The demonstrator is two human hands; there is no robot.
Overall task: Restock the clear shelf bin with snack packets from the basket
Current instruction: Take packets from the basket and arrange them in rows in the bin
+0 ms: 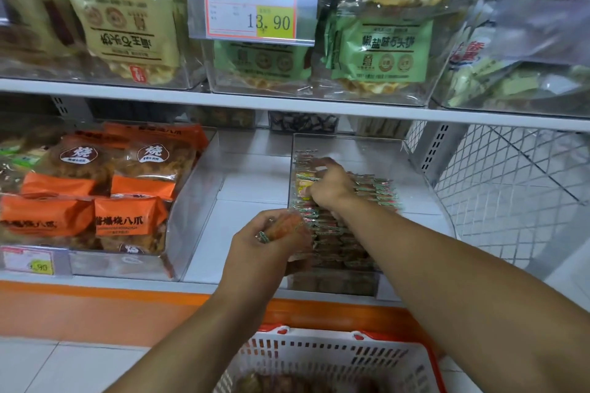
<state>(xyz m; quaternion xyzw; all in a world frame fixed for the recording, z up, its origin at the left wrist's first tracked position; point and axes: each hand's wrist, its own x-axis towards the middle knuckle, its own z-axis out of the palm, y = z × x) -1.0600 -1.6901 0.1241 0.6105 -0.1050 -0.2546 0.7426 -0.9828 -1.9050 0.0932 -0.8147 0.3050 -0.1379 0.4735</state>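
Both hands are up at the clear shelf bin (424, 201) on the lower shelf (255, 188). The left hand (265, 246) hovers at the bin's near left corner, fingers curled round a small bunch of snack packets (284, 226), orange wrappers showing between thumb and knuckles. Beyond it, the right hand (329, 185) reaches deeper into the bin, fingers bent down and pinching packets at the far left of the stacked rows (367, 201). Those rows of little green-edged packets lie right of and below the right fingers, filling the bin toward its front. Beneath both forearms sits the basket (335, 357), white mesh with a red rim, more packets (271, 383) dimly visible inside. Left of the left fingers, orange bags (127, 220) fill a neighbouring bin.
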